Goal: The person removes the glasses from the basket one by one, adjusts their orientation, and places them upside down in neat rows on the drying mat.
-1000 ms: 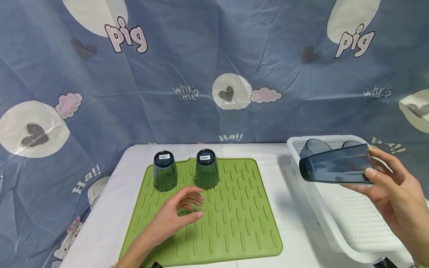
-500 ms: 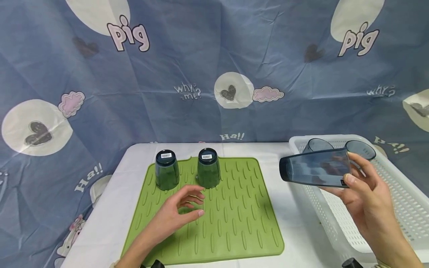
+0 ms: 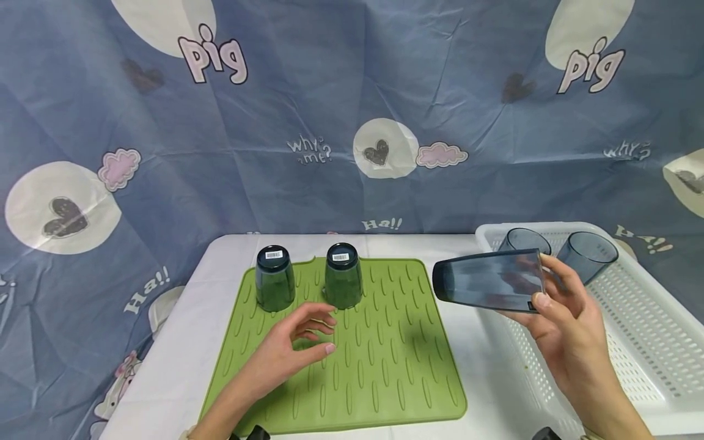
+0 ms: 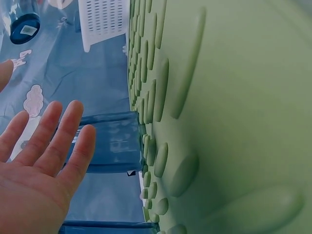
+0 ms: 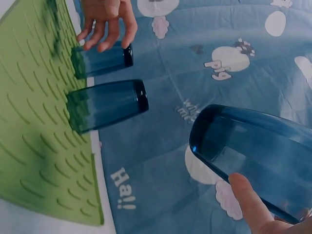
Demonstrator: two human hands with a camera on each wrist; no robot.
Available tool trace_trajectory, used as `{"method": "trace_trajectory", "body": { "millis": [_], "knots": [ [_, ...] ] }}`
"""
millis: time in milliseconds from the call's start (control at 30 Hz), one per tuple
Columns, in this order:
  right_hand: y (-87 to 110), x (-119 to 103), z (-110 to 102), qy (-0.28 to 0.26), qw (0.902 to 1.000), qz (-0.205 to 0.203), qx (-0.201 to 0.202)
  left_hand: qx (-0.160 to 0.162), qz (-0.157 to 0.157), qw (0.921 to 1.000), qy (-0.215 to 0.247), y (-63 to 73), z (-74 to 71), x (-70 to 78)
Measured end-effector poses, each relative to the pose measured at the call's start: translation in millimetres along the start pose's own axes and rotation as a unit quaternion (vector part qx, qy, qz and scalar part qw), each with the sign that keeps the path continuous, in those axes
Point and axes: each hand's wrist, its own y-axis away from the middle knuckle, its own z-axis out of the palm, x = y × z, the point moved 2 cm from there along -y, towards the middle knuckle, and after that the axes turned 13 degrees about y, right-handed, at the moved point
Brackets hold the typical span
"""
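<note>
My right hand (image 3: 572, 324) grips a blue-tinted drinking glass (image 3: 486, 281) near its rim. This glass lies sideways in the air, its thick base pointing left, between the green mat (image 3: 396, 366) and the white basket. In the right wrist view the thumb presses along the side of the held glass (image 5: 253, 156). Over the mat hovers my left hand (image 3: 286, 345), fingers loosely bent and holding nothing. Beyond it, two glasses stand upside down on the mat, a left glass (image 3: 275, 281) and a right glass (image 3: 343, 278), each with a white label on its base.
To the right is a white perforated basket (image 3: 660, 305). Inside its far end are two more blue glasses, one glass (image 3: 588, 253) leaning and another glass (image 3: 525, 239) partly hidden by the held one. A patterned blue cloth (image 3: 330, 201) hangs behind the white table (image 3: 440, 244).
My right hand has carried the glass leftward from over the basket toward the mat's right edge, keeping it sideways. The left hand has stayed nearly still.
</note>
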Motion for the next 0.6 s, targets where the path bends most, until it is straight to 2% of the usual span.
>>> {"method": "trace_trajectory", "body": {
  "millis": [300,467,600],
  "knots": [
    [3.7,17,10,-0.037,0.9992,-0.007,-0.016,0.005,0.006,1.0,0.0,-0.2,0.0,0.5],
    [6.9,26,19,-0.031,0.9991,-0.01,-0.029,0.007,0.002,1.0,0.0,-0.5,1.0,0.4],
    [9.9,30,27,-0.013,0.9997,0.003,-0.021,0.014,0.002,0.9999,0.003,-0.6,0.6,-0.4]
  ]
}}
